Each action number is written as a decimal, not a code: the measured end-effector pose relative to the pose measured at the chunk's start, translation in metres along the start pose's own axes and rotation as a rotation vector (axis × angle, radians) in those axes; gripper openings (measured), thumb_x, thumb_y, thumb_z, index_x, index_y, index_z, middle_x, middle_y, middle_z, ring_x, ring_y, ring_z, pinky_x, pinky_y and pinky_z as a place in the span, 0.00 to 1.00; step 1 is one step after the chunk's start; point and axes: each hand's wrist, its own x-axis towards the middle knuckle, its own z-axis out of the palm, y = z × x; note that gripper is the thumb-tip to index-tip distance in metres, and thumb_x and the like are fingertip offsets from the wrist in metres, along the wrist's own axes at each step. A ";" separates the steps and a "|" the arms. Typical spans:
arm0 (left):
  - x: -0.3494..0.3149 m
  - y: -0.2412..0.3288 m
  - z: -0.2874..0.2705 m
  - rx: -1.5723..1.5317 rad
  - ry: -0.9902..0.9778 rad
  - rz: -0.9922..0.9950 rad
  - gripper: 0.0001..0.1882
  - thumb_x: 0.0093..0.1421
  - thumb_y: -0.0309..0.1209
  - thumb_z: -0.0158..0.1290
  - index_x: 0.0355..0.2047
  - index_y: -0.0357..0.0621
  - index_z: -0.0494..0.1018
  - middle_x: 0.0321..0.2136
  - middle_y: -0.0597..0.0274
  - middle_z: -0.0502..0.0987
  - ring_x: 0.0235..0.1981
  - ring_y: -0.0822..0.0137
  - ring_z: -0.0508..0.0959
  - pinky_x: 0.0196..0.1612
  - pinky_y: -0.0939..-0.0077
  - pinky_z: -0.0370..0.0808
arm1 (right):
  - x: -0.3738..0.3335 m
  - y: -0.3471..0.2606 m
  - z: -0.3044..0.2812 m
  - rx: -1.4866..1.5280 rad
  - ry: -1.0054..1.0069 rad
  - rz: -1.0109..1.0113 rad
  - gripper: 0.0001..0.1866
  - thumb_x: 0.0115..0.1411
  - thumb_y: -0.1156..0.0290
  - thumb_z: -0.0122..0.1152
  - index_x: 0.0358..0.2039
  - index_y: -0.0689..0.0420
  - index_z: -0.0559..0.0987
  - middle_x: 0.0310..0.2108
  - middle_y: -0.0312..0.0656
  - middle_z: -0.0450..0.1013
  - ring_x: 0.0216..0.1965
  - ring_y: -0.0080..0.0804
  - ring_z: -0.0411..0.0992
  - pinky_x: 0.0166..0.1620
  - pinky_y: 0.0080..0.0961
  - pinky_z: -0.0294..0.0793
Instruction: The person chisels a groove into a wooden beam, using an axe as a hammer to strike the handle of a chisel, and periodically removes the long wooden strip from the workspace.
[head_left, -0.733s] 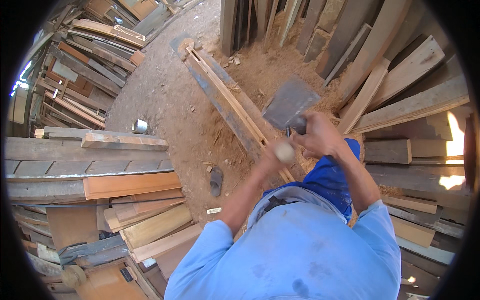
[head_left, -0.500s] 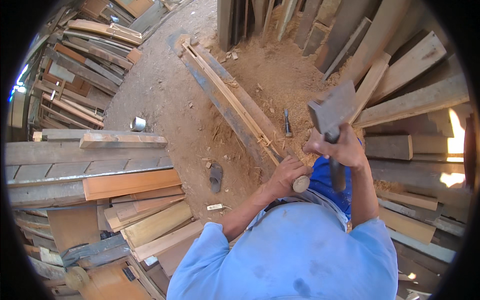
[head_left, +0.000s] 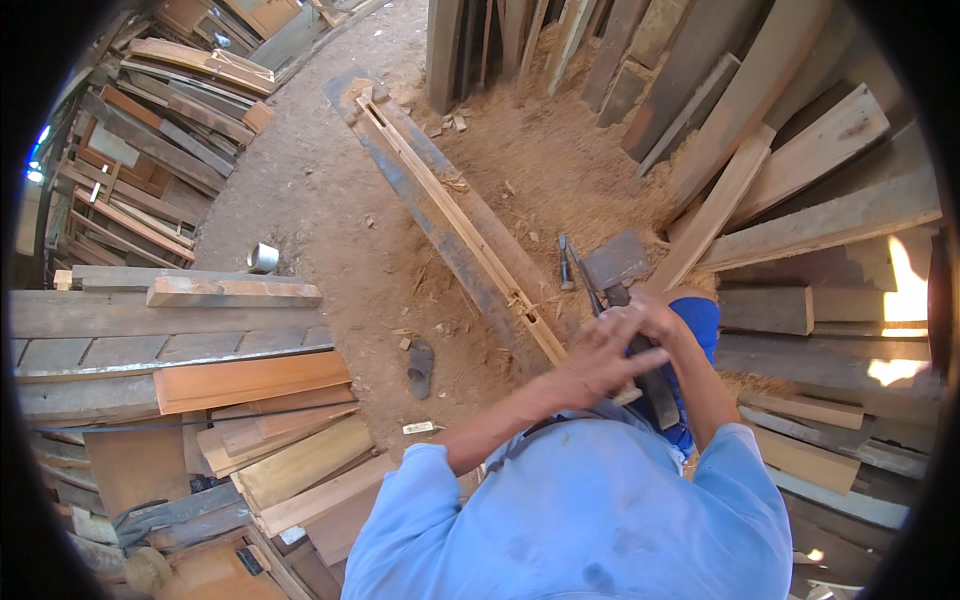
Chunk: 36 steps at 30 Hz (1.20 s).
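My right hand (head_left: 657,316) is closed round the dark handle of a mallet with a grey, square block head (head_left: 617,260). A chisel (head_left: 589,277) lies alongside the mallet, its dark blade pointing away from me and its pale round handle end showing below my hands. My left hand (head_left: 592,362) reaches across over the chisel handle against my right fingers; its thumb is stretched out and its fingers look loose. Just left of my hands runs a long narrow wooden piece (head_left: 450,215) with slots cut in it, lying on a wider grey plank (head_left: 405,190).
Another chisel (head_left: 565,262) lies in the sawdust beyond my hands. On the ground to the left are a dark sandal (head_left: 420,368) and a metal cup (head_left: 263,257). Stacked boards (head_left: 250,382) fill the left side; planks (head_left: 825,230) lean and lie at the right.
The chisel has left the wooden piece and moved right, beside the mallet. My right hand has lowered the mallet toward my left hand, whose fingers have loosened.
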 end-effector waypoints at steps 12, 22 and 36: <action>-0.058 -0.216 0.000 0.421 -0.550 -0.158 0.20 0.60 0.32 0.55 0.54 0.51 0.79 0.62 0.47 0.72 0.69 0.46 0.63 0.69 0.44 0.57 | 0.135 0.030 -0.013 -0.900 0.179 0.275 0.23 0.43 0.64 0.74 0.36 0.69 0.83 0.31 0.54 0.82 0.32 0.45 0.82 0.38 0.40 0.81; -0.045 -0.236 0.040 0.059 -0.803 -0.002 0.08 0.51 0.31 0.62 0.32 0.53 0.86 0.35 0.58 0.86 0.41 0.58 0.86 0.35 0.61 0.81 | 0.118 0.055 0.024 -1.075 0.317 0.480 0.23 0.42 0.56 0.70 0.28 0.65 0.86 0.29 0.59 0.81 0.32 0.52 0.81 0.37 0.42 0.79; -0.022 -0.228 0.029 0.029 -1.017 0.068 0.17 0.52 0.34 0.66 0.42 0.47 0.78 0.38 0.56 0.84 0.48 0.53 0.81 0.45 0.57 0.80 | 0.046 0.058 0.047 -0.491 0.385 0.679 0.32 0.46 0.46 0.71 0.36 0.67 0.85 0.35 0.60 0.81 0.38 0.53 0.81 0.43 0.43 0.79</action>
